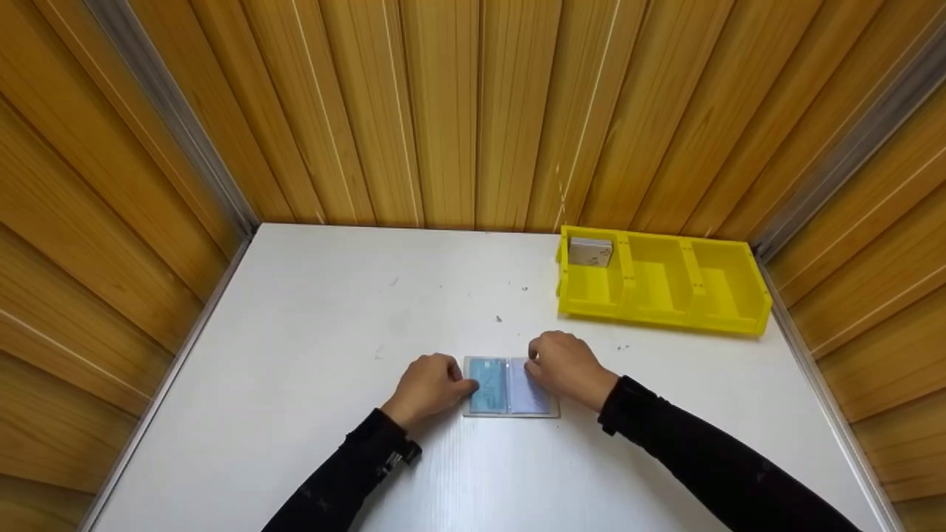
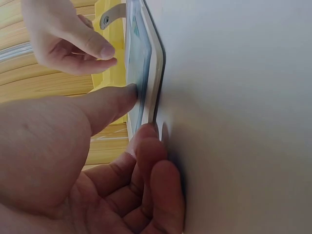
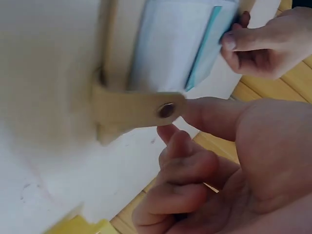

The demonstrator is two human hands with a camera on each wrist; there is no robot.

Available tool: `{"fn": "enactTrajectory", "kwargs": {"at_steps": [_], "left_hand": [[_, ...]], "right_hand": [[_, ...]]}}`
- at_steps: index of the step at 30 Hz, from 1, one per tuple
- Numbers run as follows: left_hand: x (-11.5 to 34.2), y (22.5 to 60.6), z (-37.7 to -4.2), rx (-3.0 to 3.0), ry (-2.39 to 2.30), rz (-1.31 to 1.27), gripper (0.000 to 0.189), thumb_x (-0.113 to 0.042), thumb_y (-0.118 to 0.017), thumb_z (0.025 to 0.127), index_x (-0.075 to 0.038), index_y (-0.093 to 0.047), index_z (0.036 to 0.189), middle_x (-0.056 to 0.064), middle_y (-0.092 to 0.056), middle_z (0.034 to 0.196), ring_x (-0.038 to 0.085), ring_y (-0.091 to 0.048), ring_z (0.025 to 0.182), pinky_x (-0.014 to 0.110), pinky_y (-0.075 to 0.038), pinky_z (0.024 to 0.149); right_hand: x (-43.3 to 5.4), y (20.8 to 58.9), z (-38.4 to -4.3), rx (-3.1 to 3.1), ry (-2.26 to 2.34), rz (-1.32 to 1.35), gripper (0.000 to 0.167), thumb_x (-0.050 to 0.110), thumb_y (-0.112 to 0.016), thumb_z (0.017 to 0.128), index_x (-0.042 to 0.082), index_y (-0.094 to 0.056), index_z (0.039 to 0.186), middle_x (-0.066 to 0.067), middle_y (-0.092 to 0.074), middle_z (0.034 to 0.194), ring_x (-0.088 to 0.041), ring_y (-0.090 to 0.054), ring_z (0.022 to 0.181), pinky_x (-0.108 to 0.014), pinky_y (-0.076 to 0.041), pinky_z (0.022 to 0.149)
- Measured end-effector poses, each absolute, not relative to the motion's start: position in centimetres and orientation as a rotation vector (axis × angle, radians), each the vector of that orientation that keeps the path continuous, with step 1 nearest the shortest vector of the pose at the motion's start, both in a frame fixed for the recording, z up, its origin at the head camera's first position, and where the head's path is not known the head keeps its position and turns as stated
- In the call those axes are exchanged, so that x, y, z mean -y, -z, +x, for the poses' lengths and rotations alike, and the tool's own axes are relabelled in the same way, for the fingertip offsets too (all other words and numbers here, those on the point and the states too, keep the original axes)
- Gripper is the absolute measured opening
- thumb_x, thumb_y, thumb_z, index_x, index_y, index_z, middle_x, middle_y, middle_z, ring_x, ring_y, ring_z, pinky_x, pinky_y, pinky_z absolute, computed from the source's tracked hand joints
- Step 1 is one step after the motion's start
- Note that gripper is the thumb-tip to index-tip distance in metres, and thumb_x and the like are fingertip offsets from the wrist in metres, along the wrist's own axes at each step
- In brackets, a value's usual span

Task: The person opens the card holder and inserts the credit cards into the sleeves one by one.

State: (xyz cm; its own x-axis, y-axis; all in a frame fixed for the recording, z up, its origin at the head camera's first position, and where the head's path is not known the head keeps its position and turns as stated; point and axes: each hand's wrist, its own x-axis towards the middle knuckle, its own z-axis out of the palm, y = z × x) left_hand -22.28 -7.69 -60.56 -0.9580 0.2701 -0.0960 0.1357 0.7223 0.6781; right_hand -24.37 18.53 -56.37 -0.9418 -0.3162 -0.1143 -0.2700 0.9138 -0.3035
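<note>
A card holder (image 1: pixel 511 416) with a cream cover lies spread on the white table. One side has a blue card (image 1: pixel 488 397) in a clear sleeve; the other shows a pale sleeve (image 1: pixel 531 399). My left hand (image 1: pixel 431 386) pinches the holder's left edge, thumb on top and fingertips beneath. Above the pale side is my right hand (image 1: pixel 569 363), its thumb and index fingertips close together and the other fingers loosely curled. Right at those fingertips, a strap (image 3: pixel 136 107) with a metal snap sticks up from the holder; nothing shows between them in the left wrist view.
A yellow bin (image 1: pixel 665 319) with three compartments stands at the back right of the table (image 1: pixel 325 318). Its left compartment holds a small pale block-shaped item (image 1: pixel 589 252). Wood-patterned walls (image 1: pixel 443 111) enclose the back and both sides.
</note>
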Motion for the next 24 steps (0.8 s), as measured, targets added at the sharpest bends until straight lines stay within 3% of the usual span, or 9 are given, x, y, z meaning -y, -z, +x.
{"fn": "enactTrajectory", "kwargs": {"at_steps": [7, 15, 24], "left_hand": [[7.74, 60.54, -22.22, -2.749, -1.057, 0.344, 0.033, -0.038, -0.084, 0.094, -0.016, -0.069, 0.075, -0.005, -0.063, 0.072, 0.014, -0.056, 0.070, 0.030, -0.045, 0.065], [7.66, 60.61, -22.32, -2.739, -1.054, 0.325, 0.032, -0.038, -0.084, 0.094, -0.016, -0.070, 0.075, -0.005, -0.064, 0.073, 0.015, -0.057, 0.071, 0.031, -0.046, 0.067], [7.81, 60.64, -22.51, -2.739, -1.050, 0.341, 0.031, -0.037, -0.083, 0.094, -0.016, -0.070, 0.076, -0.006, -0.063, 0.073, 0.014, -0.056, 0.071, 0.030, -0.045, 0.067]], "right_hand": [[-19.15, 57.05, -24.87, -2.877, 0.387, -0.408, 0.021, 0.020, -0.077, 0.102, 0.002, -0.084, 0.109, -0.013, -0.079, 0.106, -0.029, -0.071, 0.101, -0.051, -0.059, 0.101], [-19.14, 56.97, -25.03, -2.890, 0.391, -0.415, 0.016, 0.020, -0.080, 0.100, 0.005, -0.080, 0.096, -0.006, -0.070, 0.087, -0.023, -0.060, 0.083, -0.044, -0.057, 0.085], [-19.25, 57.07, -25.13, -2.894, 0.440, -0.453, 0.016, 0.017, -0.081, 0.100, 0.007, -0.076, 0.089, -0.004, -0.060, 0.083, -0.022, -0.055, 0.079, -0.039, -0.049, 0.077]]}}
